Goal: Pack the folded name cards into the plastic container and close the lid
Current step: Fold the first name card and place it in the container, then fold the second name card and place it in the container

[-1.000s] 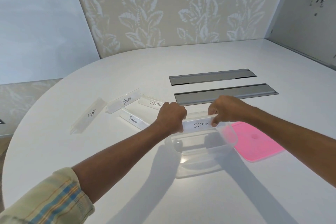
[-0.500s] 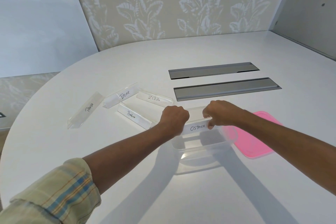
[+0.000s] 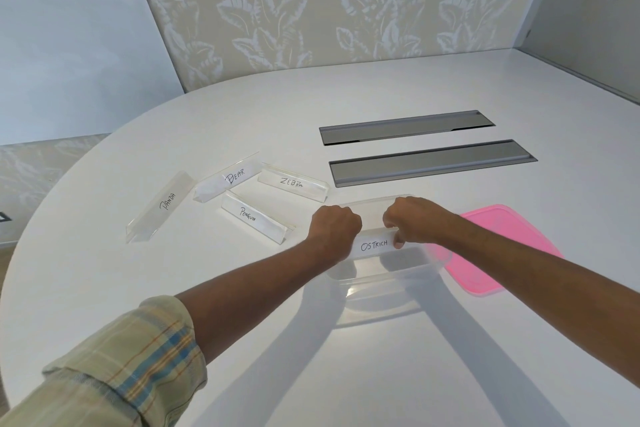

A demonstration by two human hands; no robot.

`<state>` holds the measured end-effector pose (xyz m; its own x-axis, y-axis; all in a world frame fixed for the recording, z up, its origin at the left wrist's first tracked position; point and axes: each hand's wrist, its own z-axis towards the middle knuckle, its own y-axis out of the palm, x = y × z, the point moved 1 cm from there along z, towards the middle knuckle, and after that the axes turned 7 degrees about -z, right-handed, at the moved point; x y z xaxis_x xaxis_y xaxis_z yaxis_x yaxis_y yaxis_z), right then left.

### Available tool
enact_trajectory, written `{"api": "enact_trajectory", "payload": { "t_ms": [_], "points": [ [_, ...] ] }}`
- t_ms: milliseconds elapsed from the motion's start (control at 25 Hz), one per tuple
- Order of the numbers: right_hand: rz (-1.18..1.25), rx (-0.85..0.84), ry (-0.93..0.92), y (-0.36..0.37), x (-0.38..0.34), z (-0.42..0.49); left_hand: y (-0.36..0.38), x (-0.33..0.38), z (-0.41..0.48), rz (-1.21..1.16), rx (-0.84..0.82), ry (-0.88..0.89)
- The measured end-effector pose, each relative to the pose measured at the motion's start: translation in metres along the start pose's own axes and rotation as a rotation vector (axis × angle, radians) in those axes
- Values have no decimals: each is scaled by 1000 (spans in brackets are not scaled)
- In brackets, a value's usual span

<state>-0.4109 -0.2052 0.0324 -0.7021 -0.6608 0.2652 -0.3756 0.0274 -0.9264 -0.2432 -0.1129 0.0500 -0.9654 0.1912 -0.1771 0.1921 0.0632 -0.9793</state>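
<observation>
Hands (image 3: 372,227) grip OSTRICH card (image 3: 374,245) over container (image 3: 388,291)

Both ends of the OSTRICH card (image 3: 374,246) are covered by the left hand (image 3: 334,230) and right hand (image 3: 414,220), whose fingertips curl out of sight. The clear container (image 3: 381,291) is partly hidden behind the hands and card at centre frame. The pink lid (image 3: 512,246) is partly covered by the right forearm. The checked sleeve (image 3: 114,367) runs off the lower left edge.
</observation>
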Motion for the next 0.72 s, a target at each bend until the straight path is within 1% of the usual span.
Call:
{"api": "enact_trajectory", "payload": {
  "t_ms": [280, 400, 480, 560, 640, 720],
  "points": [
    [-8, 38, 26, 4, -2, -1, 4, -2, 0, -37, 2, -39],
    [59, 44, 48, 0, -2, -7, 7, -7, -1, -115, 23, -56],
    [115, 79, 64, -13, -3, -12, 2, -13, -2, -193, 80, -54],
    [180, 143, 98, -34, -5, -14, -6, -27, -4, -305, 172, -52],
    [242, 229, 133, -60, -12, -13, -15, -51, -9, -407, 258, -72],
    [308, 305, 152, -87, -26, -8, -22, -82, -17, -454, 307, -113]
  ]
}}
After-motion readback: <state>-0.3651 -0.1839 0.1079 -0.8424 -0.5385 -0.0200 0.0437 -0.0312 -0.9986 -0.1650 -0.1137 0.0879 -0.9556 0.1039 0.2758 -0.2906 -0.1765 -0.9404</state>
